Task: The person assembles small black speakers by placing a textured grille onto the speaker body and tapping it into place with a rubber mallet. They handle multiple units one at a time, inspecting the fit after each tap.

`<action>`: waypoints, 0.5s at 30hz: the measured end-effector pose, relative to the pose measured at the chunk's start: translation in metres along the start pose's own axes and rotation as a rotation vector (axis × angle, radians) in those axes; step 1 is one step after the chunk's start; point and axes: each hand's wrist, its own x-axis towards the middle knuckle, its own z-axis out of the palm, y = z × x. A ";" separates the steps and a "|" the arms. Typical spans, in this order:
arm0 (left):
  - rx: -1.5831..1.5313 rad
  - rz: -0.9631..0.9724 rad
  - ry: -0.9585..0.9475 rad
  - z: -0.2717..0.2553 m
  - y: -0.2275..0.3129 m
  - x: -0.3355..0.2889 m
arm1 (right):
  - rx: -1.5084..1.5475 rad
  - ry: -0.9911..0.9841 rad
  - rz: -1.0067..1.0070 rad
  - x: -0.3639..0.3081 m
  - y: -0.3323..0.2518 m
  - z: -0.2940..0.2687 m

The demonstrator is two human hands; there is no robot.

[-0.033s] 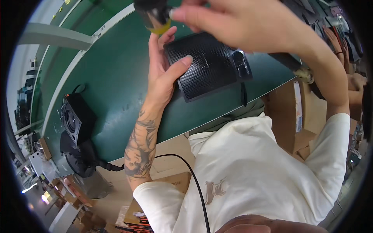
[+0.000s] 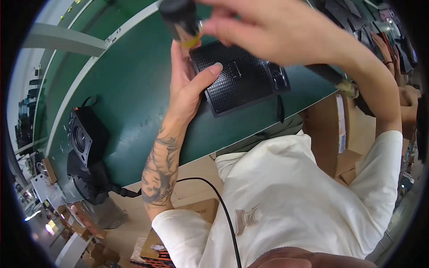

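Note:
A black speaker [image 2: 237,85] with a textured grille lies on the green workbench in front of me. My left hand [image 2: 187,85] grips its left side, thumb flat on the grille and fingers along the edge. Above the speaker, my right hand [image 2: 263,33] is closed around a mallet [image 2: 181,24] with a black, metallic and yellow head. The yellow face is over the left fingertips and hides part of them; I cannot tell whether it touches. A dark rod with a pale end [image 2: 333,78] shows below my right forearm; its link to the mallet is hidden.
Another black speaker [image 2: 87,136] with its cone showing stands at the bench's left end, beside a black bag with a strap [image 2: 89,178]. A cardboard box [image 2: 330,134] is below the bench at right. A black cable [image 2: 228,210] runs past my shirt. Another person's hands [image 2: 389,56] show at far right.
My right hand and the mallet head have moved slightly down and right, closer to the left fingertips. The left hand and the speaker stay in place.

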 end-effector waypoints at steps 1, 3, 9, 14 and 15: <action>-0.042 -0.026 -0.016 -0.001 0.000 0.001 | 0.025 -0.057 0.034 0.002 0.002 0.003; -0.109 -0.056 -0.034 0.002 0.000 0.004 | -0.016 -0.061 0.039 0.001 0.010 0.012; -0.113 0.040 0.055 0.008 -0.001 0.004 | -0.050 0.034 0.190 0.008 -0.019 0.001; -0.185 0.064 0.044 0.010 -0.006 0.005 | -0.098 0.048 0.259 0.009 0.021 0.031; -0.200 0.072 0.043 0.010 -0.005 0.006 | -0.096 0.075 0.296 0.009 0.025 0.034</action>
